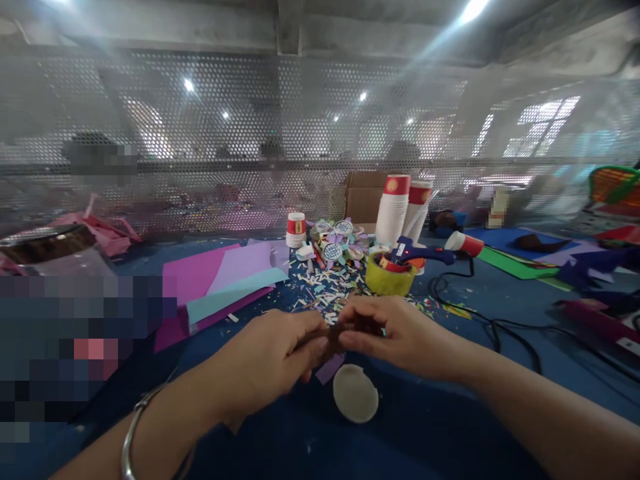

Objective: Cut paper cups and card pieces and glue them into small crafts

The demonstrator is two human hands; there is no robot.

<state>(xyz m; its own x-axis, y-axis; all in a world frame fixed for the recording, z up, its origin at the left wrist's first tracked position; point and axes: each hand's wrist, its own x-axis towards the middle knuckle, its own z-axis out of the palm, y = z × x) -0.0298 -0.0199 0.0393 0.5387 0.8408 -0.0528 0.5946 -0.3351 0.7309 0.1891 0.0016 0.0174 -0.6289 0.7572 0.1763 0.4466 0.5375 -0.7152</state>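
Observation:
My left hand (270, 360) and my right hand (395, 333) meet over the blue table (450, 413), fingers pinched together on a small dark brown piece (345, 331) held between them. A purple paper scrap (330, 368) shows just under my left fingers. Below the hands a round off-white paper disc (355, 393) lies on the table. A metal bangle (131, 433) circles my left wrist.
Pink, lilac and teal paper sheets (220, 283) lie at left. Behind the hands are paper scraps (320, 290), a yellow tape roll (390, 277), a blue glue gun (425, 253) with a black cord (495, 327), stacked paper cups (395, 207), paper flowers (335, 243) and a mesh screen.

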